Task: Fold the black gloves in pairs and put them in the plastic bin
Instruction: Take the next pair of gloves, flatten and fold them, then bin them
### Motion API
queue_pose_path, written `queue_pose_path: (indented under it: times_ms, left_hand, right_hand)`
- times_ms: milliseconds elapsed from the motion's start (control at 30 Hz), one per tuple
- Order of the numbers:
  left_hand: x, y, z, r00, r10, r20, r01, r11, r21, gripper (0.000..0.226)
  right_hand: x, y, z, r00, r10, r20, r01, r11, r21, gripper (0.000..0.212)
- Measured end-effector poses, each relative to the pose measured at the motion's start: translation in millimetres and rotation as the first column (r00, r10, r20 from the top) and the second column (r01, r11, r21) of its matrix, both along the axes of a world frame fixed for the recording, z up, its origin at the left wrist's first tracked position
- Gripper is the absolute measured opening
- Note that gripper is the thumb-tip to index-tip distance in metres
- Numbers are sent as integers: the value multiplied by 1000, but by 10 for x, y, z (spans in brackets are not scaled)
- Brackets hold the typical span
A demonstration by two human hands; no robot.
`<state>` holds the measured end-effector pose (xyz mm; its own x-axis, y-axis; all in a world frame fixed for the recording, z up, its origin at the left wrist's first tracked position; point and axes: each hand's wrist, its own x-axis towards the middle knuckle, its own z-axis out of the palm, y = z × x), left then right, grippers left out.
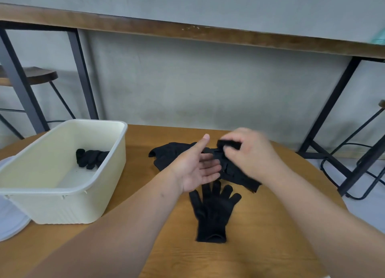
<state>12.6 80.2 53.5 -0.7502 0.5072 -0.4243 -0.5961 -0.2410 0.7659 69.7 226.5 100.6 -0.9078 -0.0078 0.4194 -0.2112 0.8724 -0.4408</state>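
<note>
The right hand (248, 152) curls its fingers (231, 150) round the cuff end of a black glove (235, 171) and holds it lifted over the bench (145, 246), probably to fold it or match it to a mate. The left hand (198, 167) lies beside it palm up, fingers straight and holding nothing, seemingly ready to take or steady the fabric. A flat glove (212, 213) lies spread just below the hands, fingers pointing away, likely the partner awaiting pairing. Another dark glove (168, 152) lies crumpled behind the left hand. The plastic bin (52, 192) stands to the left with one folded bundle (90, 158) inside, near its far right wall.
</note>
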Motion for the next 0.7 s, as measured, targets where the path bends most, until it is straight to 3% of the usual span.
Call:
queue_pose_path:
  times_ms: [100,167,267,367,500,600,700]
  left_hand:
    - [-1,50,-123,998,-53,-18,52,997,-50,37]
    - [21,49,-291,1000,-30,-4,30,992,-123,23]
    - [63,19,-515,994,65,83,-54,991,-124,22]
    - [105,-2,-575,983,126,134,-110,987,-121,20]
    - [35,-52,-454,991,121,-52,-131,944,-304,15]
    - [6,-107,-410,959,-45,-279,-132,802,-583,13]
    - [128,-160,-559,775,-507,-378,-97,495,-863,4]
  right_hand:
    - [149,-117,-396,976,150,157,-172,976,137,32]
    - [242,-123,-650,950,168,263,-200,974,102,29]
    - [325,-61,-893,942,152,300,-140,988,-60,22]
    - [310,40,-917,964,65,256,-41,994,-100,15]
    - [177,157,-642,974,-84,210,125,973,-193,8]
    - [10,267,-410,970,-177,166,200,971,-134,11]
    - [-112,322,-222,968,-240,74,248,961,-125,15]
